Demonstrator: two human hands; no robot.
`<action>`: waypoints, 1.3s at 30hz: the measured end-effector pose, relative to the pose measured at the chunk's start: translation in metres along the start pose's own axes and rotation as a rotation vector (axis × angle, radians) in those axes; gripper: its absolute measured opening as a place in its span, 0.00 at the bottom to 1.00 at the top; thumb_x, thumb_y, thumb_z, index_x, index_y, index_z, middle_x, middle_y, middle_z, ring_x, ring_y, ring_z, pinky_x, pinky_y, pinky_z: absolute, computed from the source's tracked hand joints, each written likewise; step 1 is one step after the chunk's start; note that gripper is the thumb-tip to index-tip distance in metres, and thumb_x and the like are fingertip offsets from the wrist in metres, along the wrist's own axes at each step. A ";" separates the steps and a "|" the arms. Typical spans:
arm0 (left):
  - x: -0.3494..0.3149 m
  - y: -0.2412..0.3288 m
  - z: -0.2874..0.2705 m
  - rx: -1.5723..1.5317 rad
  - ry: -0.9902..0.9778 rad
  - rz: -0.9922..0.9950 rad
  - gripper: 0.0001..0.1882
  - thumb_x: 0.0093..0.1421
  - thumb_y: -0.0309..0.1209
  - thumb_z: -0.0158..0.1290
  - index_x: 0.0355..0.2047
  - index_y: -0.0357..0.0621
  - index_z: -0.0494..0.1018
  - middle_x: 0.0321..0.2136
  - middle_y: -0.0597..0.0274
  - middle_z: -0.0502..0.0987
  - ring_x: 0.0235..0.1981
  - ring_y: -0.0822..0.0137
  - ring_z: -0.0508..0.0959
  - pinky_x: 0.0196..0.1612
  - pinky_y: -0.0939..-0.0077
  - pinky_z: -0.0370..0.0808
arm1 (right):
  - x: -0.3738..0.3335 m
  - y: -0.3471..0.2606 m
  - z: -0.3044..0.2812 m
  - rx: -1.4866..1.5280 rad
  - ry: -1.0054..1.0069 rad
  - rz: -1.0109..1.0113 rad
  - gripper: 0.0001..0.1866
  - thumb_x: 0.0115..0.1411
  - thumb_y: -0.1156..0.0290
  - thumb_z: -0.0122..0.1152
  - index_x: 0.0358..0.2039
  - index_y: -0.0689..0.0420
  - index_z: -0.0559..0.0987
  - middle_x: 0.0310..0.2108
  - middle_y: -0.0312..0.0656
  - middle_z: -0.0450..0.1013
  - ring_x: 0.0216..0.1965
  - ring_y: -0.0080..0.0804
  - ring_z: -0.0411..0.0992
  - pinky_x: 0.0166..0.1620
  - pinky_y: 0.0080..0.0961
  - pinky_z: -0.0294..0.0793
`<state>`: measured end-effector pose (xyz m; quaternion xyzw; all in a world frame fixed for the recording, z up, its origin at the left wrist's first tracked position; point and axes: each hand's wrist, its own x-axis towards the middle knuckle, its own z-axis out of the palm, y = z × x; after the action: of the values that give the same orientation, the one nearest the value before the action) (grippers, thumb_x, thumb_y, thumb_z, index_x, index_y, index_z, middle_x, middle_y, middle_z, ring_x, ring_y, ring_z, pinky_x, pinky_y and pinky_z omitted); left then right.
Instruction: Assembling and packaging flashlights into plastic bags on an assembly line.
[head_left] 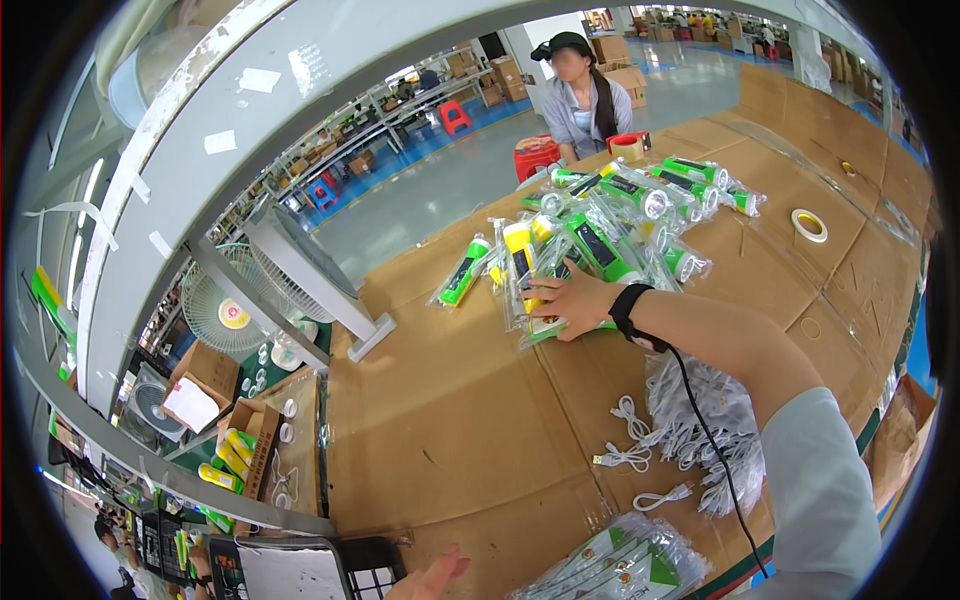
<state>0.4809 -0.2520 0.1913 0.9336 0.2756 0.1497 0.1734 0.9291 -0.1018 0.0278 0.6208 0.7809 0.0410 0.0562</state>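
Head: right fingers [546, 293] touch bagged flashlights [602, 246]; left fingers [456, 563] near basket [372, 546].

on the table [440, 420], bagged flashlights [603, 250] lie behind the cables [702, 425], left of a tape ring [817, 238].

From my remote post I see a pale tape roll [823, 233] lying flat toward the surface's [440, 420] far right corner, a red tape dispenser [643, 143] at its far edge — a seated co-worker [583, 112] beyond — and a round fan [235, 314] off its far left corner.
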 end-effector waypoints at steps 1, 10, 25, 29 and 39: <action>-0.001 -0.002 0.000 -0.001 0.002 0.001 0.32 0.52 0.22 0.60 0.57 0.31 0.63 0.46 0.42 0.75 0.47 0.46 0.75 0.52 0.62 0.70 | 0.000 0.002 0.001 -0.003 0.000 0.001 0.34 0.54 0.48 0.58 0.61 0.41 0.67 0.70 0.33 0.46 0.71 0.33 0.40 0.61 0.75 0.43; 0.005 0.002 0.005 -0.022 0.008 0.045 0.32 0.52 0.26 0.61 0.57 0.36 0.64 0.46 0.46 0.75 0.47 0.46 0.75 0.50 0.61 0.71 | 0.002 -0.033 -0.024 0.051 -0.053 0.051 0.33 0.52 0.51 0.61 0.57 0.51 0.70 0.66 0.55 0.51 0.70 0.49 0.41 0.61 0.73 0.45; 0.000 0.003 0.001 -0.111 0.012 0.203 0.32 0.53 0.27 0.60 0.58 0.37 0.63 0.45 0.44 0.75 0.45 0.45 0.75 0.49 0.61 0.71 | -0.187 -0.254 -0.135 0.820 0.089 -0.742 0.12 0.59 0.67 0.56 0.38 0.60 0.70 0.29 0.48 0.69 0.34 0.50 0.70 0.36 0.42 0.70; 0.004 0.010 0.003 -0.141 -0.067 0.280 0.35 0.49 0.22 0.59 0.60 0.37 0.62 0.43 0.44 0.74 0.44 0.45 0.75 0.49 0.61 0.71 | -0.179 -0.259 -0.168 0.731 0.438 -0.575 0.16 0.59 0.64 0.57 0.43 0.62 0.71 0.38 0.50 0.70 0.39 0.48 0.70 0.41 0.39 0.69; 0.016 0.017 0.034 -0.055 -0.146 0.308 0.40 0.43 0.21 0.57 0.60 0.39 0.61 0.45 0.44 0.72 0.46 0.44 0.73 0.49 0.59 0.70 | -0.164 -0.242 -0.158 0.846 0.197 -0.688 0.19 0.59 0.63 0.58 0.45 0.63 0.70 0.37 0.50 0.73 0.38 0.48 0.73 0.42 0.38 0.72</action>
<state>0.5148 -0.2644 0.1709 0.9680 0.1120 0.1139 0.1935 0.7104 -0.3154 0.1585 0.2914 0.8887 -0.2390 -0.2612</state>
